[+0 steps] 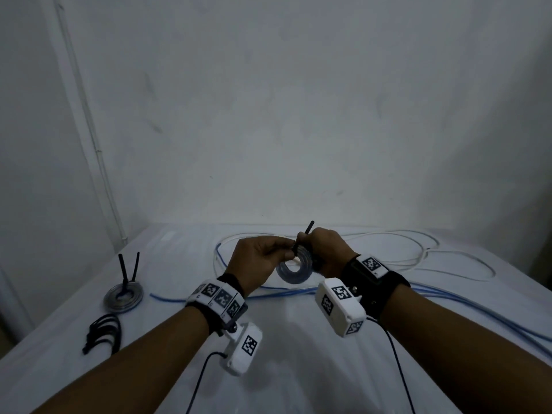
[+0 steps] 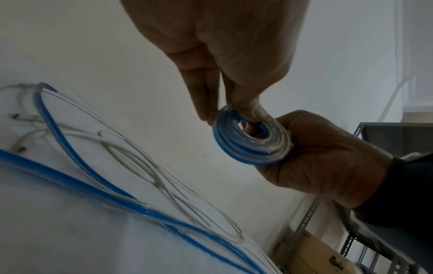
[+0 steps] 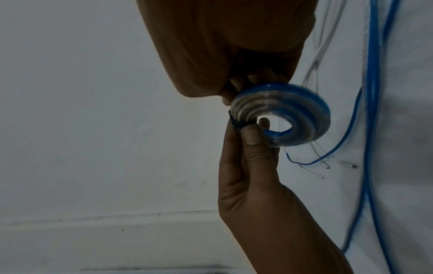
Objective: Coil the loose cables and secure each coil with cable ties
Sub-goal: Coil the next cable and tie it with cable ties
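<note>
A small coil of blue and clear cable (image 1: 294, 269) is held up over the table between both hands. My left hand (image 1: 285, 253) pinches its left rim, thumb on the face and fingers through the hole, right where a black cable tie (image 3: 235, 123) wraps it. My right hand (image 1: 309, 247) grips the coil's right side from behind. The cable tie's tail (image 1: 309, 229) sticks up beside the right fingers. The wrist views show the coil (image 2: 253, 142) (image 3: 302, 115) close up, slightly cone-shaped.
A tied coil (image 1: 123, 297) with two tie tails standing up lies at the left, a bundle of black cable ties (image 1: 103, 334) nearer me. Loose white cable (image 1: 388, 249) and loose blue cable (image 1: 454, 300) sprawl over the white table (image 1: 298, 369) behind and to the right.
</note>
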